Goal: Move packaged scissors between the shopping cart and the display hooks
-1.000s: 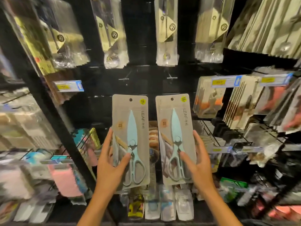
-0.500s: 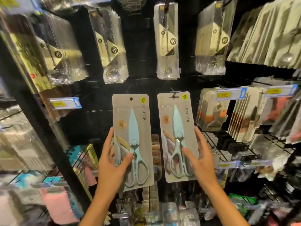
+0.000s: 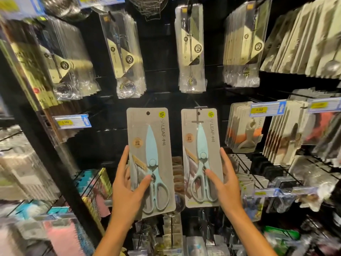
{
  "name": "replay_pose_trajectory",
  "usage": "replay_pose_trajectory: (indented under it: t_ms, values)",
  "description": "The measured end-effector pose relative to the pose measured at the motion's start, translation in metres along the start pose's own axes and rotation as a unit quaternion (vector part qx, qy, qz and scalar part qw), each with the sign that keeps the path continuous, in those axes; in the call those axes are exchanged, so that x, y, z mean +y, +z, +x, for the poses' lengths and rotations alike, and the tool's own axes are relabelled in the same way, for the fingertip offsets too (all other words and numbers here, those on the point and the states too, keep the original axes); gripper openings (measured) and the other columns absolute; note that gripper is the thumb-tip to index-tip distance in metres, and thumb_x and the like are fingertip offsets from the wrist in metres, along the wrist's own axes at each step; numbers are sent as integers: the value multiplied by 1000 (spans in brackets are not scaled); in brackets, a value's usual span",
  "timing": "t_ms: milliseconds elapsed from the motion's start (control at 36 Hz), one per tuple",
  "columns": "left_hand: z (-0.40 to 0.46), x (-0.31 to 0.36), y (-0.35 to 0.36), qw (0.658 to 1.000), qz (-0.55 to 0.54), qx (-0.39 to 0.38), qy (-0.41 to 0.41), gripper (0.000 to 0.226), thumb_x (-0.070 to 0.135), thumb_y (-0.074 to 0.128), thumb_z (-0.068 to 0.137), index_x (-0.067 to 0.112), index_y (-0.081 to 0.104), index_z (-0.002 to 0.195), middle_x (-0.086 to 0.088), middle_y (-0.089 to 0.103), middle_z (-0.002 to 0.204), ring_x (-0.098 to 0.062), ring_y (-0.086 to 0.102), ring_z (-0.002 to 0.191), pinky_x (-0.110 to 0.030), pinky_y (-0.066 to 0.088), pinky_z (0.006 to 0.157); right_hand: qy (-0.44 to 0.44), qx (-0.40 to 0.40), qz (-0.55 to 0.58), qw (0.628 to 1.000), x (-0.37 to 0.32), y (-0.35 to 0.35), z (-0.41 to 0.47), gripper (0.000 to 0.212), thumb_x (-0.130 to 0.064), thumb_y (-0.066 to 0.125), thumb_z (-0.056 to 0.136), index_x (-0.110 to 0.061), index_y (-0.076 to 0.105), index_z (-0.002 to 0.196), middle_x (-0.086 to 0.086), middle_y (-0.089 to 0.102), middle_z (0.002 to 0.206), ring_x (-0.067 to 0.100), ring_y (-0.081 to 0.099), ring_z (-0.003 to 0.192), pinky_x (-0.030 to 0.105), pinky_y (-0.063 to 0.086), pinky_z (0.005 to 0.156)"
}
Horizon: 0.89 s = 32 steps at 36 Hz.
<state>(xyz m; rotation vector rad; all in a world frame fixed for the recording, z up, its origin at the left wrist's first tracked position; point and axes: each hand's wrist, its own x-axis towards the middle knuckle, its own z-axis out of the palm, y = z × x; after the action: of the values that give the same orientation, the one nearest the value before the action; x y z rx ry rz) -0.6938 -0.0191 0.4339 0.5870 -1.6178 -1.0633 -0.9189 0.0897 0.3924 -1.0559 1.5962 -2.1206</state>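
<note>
We hold two flat grey cardboard packs, each with pale blue kitchen scissors under clear plastic. Our left hand (image 3: 127, 189) grips the left scissors pack (image 3: 150, 161), thumb across its front, fingers behind. Our right hand (image 3: 226, 185) grips the right scissors pack (image 3: 202, 156) likewise, its punched hole at a metal display hook (image 3: 198, 115) on the black rack.

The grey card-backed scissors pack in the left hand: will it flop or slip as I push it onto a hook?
The grey card-backed scissors pack likely stays stiff: it stands flat, gripped only low down by the left hand. Its glossy front may be slippery under the thumb. The pale blue scissors probably make it bottom-heavy.
</note>
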Motion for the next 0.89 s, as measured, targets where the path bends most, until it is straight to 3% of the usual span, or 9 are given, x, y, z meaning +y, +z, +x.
replay_pose_trajectory:
  t_ms: [111, 222, 361, 417, 500, 556, 611, 694, 889]
  values:
    - [-1, 2, 4, 1000, -1, 7, 0, 91, 6, 75, 85, 49, 31, 152, 11, 50, 151, -6, 60, 125, -11, 54, 84, 6, -20, -11, 1000, 4, -3, 4, 74, -10, 67, 94, -41, 33, 152, -44, 47, 132, -13, 57, 117, 9, 52, 87]
    - [0, 3, 10, 1000, -6, 6, 0, 91, 7, 76, 85, 51, 32, 151, 15, 50, 151, -6, 59, 127, -17, 55, 89, 9, -41, -32, 999, 7, -7, 12, 75, -13, 66, 95, -44, 29, 153, -37, 44, 138, -17, 55, 116, 7, 50, 86]
    - [5, 5, 15, 1000, 1, 2, 14, 90, 10, 77, 84, 52, 33, 151, 16, 50, 151, -7, 57, 130, -21, 55, 96, 7, -67, -116, 991, 17, -5, 24, 78, -32, 62, 97, -62, 13, 149, -46, 41, 132, -22, 55, 108, 9, 50, 86]
    - [8, 8, 16, 1000, 2, 5, 19, 90, 6, 77, 84, 47, 33, 152, 23, 53, 146, -3, 59, 126, -16, 54, 91, 12, -80, -166, 983, 21, -3, 29, 78, -41, 58, 97, -66, 3, 147, -41, 44, 128, -14, 61, 99, 11, 53, 79]
    - [15, 13, 17, 999, 14, 8, 36, 90, 4, 76, 85, 44, 33, 153, 28, 51, 146, 1, 59, 124, -14, 53, 92, 22, -88, -236, 968, 31, -1, 42, 80, -50, 53, 98, -65, -7, 147, -32, 57, 108, 14, 72, 90, 40, 62, 77]
    - [22, 15, 17, 999, 16, 6, 44, 90, 3, 75, 85, 41, 32, 155, 28, 53, 143, 0, 60, 124, -16, 53, 94, 30, -85, -267, 959, 40, -1, 54, 80, -52, 52, 98, -66, -11, 146, -13, 68, 102, 23, 73, 86, 49, 62, 76]
    - [29, 17, 16, 999, 15, 6, 50, 90, 2, 74, 85, 38, 31, 155, 32, 55, 139, 1, 61, 121, -16, 53, 93, 27, -77, -298, 951, 48, -1, 69, 81, -54, 50, 98, -66, -14, 145, 5, 74, 108, 24, 74, 80, 49, 62, 72]
    - [39, 16, 14, 998, 16, 5, 62, 91, 4, 76, 84, 41, 32, 155, 27, 49, 148, -1, 58, 127, -21, 53, 98, 21, -76, -332, 940, 56, 3, 88, 81, -56, 49, 98, -63, -16, 146, 3, 72, 117, 18, 73, 79, 46, 62, 72]
    - [57, 9, 8, 998, -1, -11, 62, 92, 4, 76, 84, 44, 31, 154, 24, 54, 144, -2, 59, 126, -14, 52, 93, 27, -68, -372, 925, 77, 19, 124, 81, -60, 45, 97, -66, -23, 142, 9, 66, 132, 33, 72, 98, 55, 57, 87]
